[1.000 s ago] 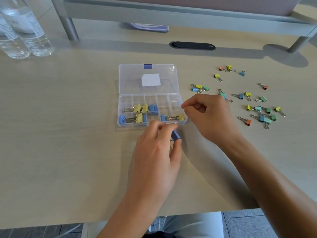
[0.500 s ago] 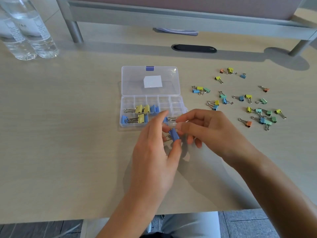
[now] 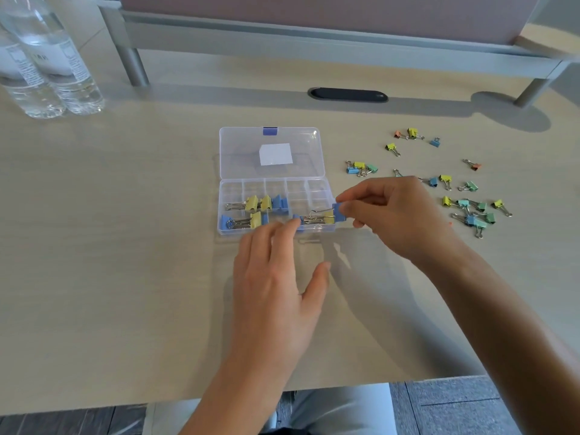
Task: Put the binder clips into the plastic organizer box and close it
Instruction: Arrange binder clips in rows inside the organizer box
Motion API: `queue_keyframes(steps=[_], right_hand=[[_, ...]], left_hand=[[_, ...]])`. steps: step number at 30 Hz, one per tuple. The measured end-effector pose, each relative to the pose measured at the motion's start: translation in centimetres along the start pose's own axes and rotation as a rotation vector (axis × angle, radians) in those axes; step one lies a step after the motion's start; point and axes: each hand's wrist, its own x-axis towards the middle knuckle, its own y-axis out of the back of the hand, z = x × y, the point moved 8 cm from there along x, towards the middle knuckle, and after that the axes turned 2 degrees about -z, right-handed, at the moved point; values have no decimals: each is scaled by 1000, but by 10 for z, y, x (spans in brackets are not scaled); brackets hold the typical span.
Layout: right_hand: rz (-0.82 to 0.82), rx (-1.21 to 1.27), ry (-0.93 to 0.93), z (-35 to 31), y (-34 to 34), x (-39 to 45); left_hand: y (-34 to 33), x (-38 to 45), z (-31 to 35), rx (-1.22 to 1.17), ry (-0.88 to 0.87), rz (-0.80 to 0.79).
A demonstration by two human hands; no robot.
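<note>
Blue binder clip point(image 3: 340, 211) passed from left hand point(image 3: 276, 277) to right hand point(image 3: 398, 215), right grip pinching it beside organizer box point(image 3: 273, 229), left grip relaxed, empty

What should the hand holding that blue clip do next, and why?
Probably lower the blue clip into the organizer box and let go. The right hand pinches it right at the box's near right corner, and the lid lies open.

The clear box point(image 3: 273, 199) lies open, its lid point(image 3: 271, 152) flat behind the tray, blue latch at the lid's far edge. Yellow and blue clips point(image 3: 255, 204) fill the tray's left and near compartments. One blue clip point(image 3: 339, 211) is over the box's right edge. Loose small clips point(image 3: 464, 202) lie scattered right of the box.
</note>
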Motion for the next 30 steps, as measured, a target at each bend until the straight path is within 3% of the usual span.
queue_keyframes(steps=[23,30], right_hand=[[-22,-145,80,4,-17,10],[165,-2,33,33,38,-10]], left_hand=[[-9,-3,8,-30,-36,-83],[-39,10,33,-70,-58,-153]])
